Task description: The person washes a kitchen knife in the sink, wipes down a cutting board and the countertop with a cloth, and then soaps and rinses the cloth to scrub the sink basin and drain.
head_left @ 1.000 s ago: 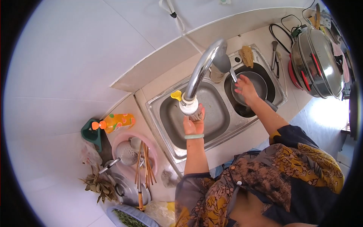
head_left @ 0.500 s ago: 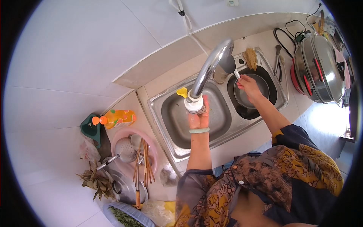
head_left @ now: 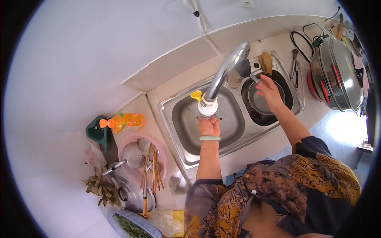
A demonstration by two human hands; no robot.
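My left hand (head_left: 209, 127), with a pale green bangle (head_left: 210, 138) at the wrist, is under the white nozzle (head_left: 207, 108) of the curved chrome faucet (head_left: 227, 69). Its fingers are curled in, and the nozzle partly hides them, so any contents cannot be made out. Above the right basin is my right hand (head_left: 270, 94), fingers apart and holding nothing. Close to its fingertips ends the handle (head_left: 254, 78) of a grey dipper (head_left: 243, 68), which rests behind the faucet. Below that hand a round metal pan (head_left: 258, 104) sits in the dark right basin (head_left: 291, 104).
A tan scrubber (head_left: 266, 62) lies on the sink's back rim. At left stand an orange drink bottle (head_left: 129, 122) and a pink basin (head_left: 164, 163) with a skimmer (head_left: 134, 154) and chopsticks (head_left: 157, 172). A lidded steel electric pot (head_left: 333, 75) stands at right.
My left hand has gone from fingers stretched out under the nozzle to curled. My right hand has let go of the dipper handle and its fingers have spread.
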